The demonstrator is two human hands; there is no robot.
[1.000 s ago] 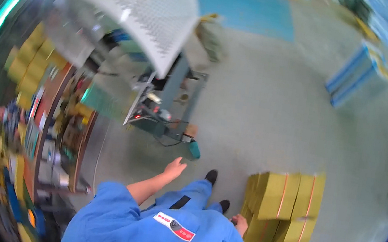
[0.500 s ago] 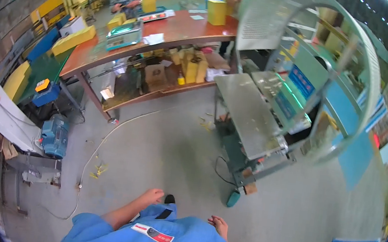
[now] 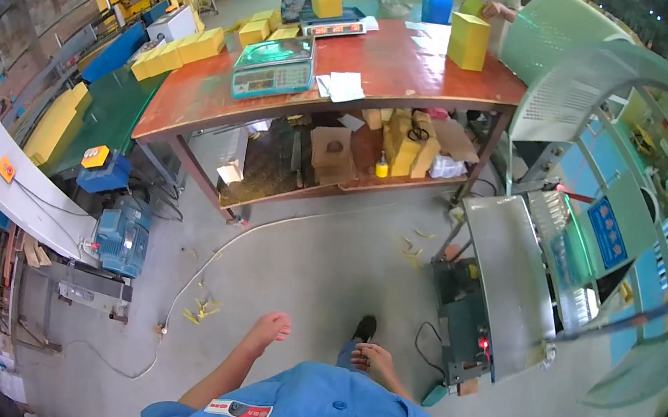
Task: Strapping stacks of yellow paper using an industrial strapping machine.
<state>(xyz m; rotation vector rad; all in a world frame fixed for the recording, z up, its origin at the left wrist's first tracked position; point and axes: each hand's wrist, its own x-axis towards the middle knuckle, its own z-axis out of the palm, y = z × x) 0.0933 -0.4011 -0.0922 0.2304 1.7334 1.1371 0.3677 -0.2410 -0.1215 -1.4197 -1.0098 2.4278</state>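
Note:
My left hand [image 3: 272, 329] is in front of my blue shirt, over the grey floor, with its fingers loosely curled together and nothing in them. To its right, my right hand [image 3: 373, 359] is held low beside a dark shoe [image 3: 366, 328], its fingers bent in toward the palm; no object shows there. Neither hand touches anything around it. Ahead stands a red-brown table [image 3: 402, 74] bearing a teal weighing scale [image 3: 273, 72], white papers [image 3: 342, 85] and a tall yellow block-shaped pack [image 3: 467, 42].
Two people work behind the table; one holds a yellow pack [image 3: 474, 5]. A machine with a metal tabletop [image 3: 508, 274] stands right. On the left are a green conveyor belt [image 3: 106, 115] and a blue motor [image 3: 122, 238]. A pale cable [image 3: 190, 278] crosses the floor near yellow scraps [image 3: 202, 309].
The view has swung left and come nearer the table, so the table and machine sit farther right. My right hand shows more fully now. The person behind the scales has raised both hands.

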